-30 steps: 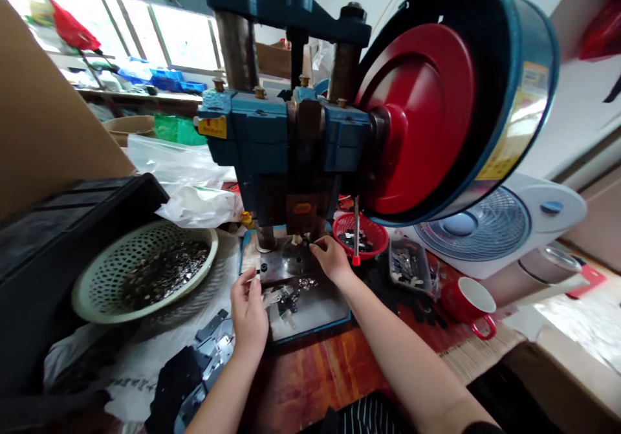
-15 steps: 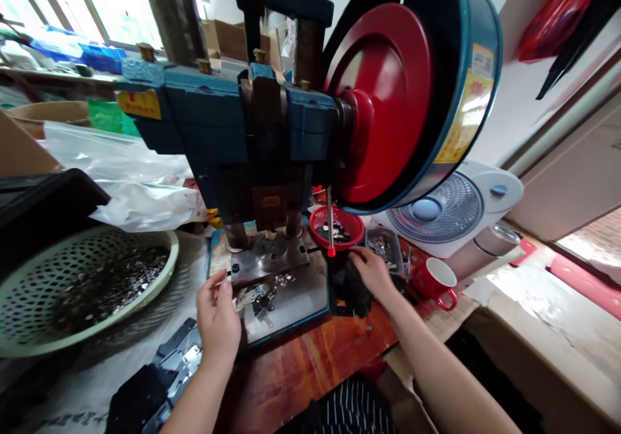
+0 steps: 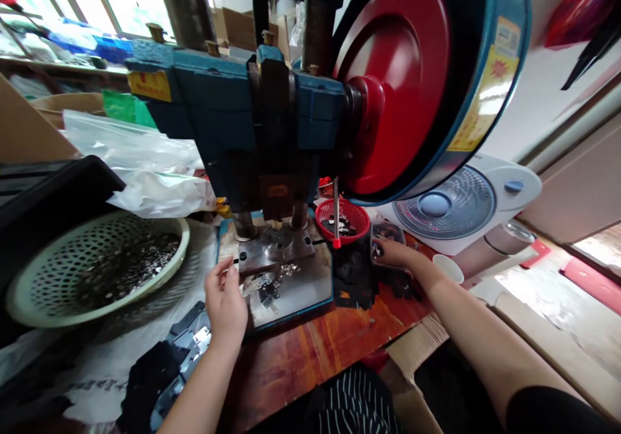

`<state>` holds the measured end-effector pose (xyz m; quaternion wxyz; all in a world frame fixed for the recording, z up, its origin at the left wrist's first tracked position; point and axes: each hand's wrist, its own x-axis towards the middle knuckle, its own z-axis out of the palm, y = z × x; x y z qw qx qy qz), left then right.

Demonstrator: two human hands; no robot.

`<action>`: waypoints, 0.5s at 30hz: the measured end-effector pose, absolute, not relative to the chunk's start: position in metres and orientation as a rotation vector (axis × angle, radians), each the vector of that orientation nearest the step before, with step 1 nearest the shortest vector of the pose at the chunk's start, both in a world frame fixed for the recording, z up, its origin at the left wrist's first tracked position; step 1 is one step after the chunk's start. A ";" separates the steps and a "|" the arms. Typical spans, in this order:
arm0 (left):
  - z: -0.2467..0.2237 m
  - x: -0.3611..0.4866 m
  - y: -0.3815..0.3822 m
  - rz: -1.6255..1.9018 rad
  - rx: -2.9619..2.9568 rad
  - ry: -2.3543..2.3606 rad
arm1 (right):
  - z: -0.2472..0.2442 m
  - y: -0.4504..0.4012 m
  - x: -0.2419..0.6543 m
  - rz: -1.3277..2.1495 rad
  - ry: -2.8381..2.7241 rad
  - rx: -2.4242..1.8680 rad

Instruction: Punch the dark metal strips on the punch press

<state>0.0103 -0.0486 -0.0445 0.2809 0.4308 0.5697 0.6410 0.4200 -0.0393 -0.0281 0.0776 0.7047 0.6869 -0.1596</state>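
Observation:
My left hand [image 3: 226, 301] rests at the left edge of the steel die [image 3: 276, 253] on the press [image 3: 218, 107]. Its thumb and fingers are curled together; whatever they might hold is too small to make out. Small shiny metal pieces [image 3: 286, 271] and a few flat dark and silver parts [image 3: 266, 290] lie on the press bed in front of the die. Over on the right, my right hand [image 3: 392, 254] reaches into a clear plastic box [image 3: 388, 230] of small parts. Its fingertips are closed among them, partly hidden.
A red basket [image 3: 356, 224] of flat pieces stands behind a red-tipped lever [image 3: 336, 220]. At left sits a pale green basket [image 3: 36, 311] of small metal bits, with dark flat parts [image 3: 187, 340] nearer me. A cup [image 3: 449, 269] and fan [image 3: 444, 204] are at right.
My right hand has moved right, from above the black material into the clear box, and its forearm now covers most of the red mug. My left hand stays by the die.

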 end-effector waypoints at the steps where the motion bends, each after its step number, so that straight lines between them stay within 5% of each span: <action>1: -0.045 0.010 -0.049 1.724 1.148 1.518 | -0.027 -0.040 0.420 -0.487 2.076 2.076; 15: -0.045 0.010 -0.049 1.732 1.075 1.463 | -0.030 -0.045 0.417 -0.382 2.017 2.082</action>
